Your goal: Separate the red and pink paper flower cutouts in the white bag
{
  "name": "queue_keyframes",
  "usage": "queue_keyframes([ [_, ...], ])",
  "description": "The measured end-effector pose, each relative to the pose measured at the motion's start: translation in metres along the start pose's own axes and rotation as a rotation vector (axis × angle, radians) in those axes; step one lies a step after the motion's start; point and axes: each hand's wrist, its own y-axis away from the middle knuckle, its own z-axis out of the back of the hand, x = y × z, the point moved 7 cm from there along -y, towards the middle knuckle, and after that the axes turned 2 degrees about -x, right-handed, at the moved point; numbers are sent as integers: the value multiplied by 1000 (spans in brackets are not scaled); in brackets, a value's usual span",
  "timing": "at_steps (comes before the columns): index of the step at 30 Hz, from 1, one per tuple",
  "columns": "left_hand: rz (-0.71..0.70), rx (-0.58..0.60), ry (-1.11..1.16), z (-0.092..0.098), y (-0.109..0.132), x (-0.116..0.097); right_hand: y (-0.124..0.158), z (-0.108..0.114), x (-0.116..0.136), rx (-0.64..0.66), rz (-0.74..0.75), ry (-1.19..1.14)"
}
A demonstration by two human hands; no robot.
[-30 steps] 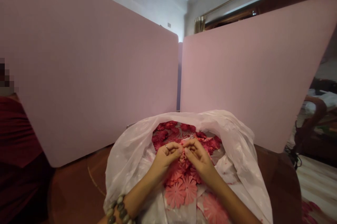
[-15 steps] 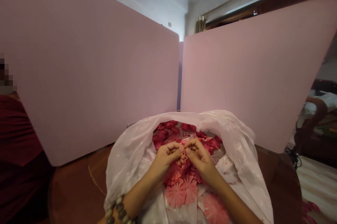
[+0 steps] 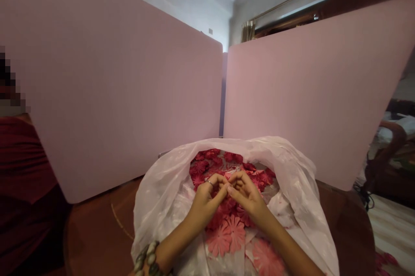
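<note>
My left hand (image 3: 207, 198) and my right hand (image 3: 246, 194) meet above a heap of paper flowers, fingertips close together near the middle. Whether they pinch something small between them is hidden by the fingers. Dark red flowers (image 3: 207, 159) lie beyond my hands, and larger pink ones (image 3: 225, 235) lie below them. A white plastic bag (image 3: 165, 189) surrounds the heap, its sides folded open. My left hand wears a ring, and a beaded bracelet (image 3: 147, 258) circles that wrist.
Two tall pink boards (image 3: 123, 94) (image 3: 317, 94) stand beyond the bag on a brown wooden table (image 3: 97, 228). At the far left is a person's dark red sleeve (image 3: 22, 159). A curved wooden chair arm (image 3: 392, 138) and a black cable (image 3: 366, 194) lie to the right.
My fingertips have shifted slightly and curled closer together. The whole view has moved a little to the right, and the bracelet has slid along my wrist.
</note>
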Motion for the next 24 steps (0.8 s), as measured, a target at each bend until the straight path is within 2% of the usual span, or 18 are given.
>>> queue_keyframes([
  [5, 17, -2, 23, 1, -2, 2, 0, -1, 2, -8, -1, -42],
  [10, 95, 52, 201, -4, -4, 3, 0, -5, 4, 71, -13, -112],
  [13, 128, 52, 275, -5, -4, 5, 0, -3, 6, 63, -7, -102],
  [17, 133, 44, 246, -4, -4, 7, -3, 2, 6, 12, 12, -72],
  [24, 165, 117, 254, -8, -3, 15, -4, 5, 3, -3, 25, -45],
])
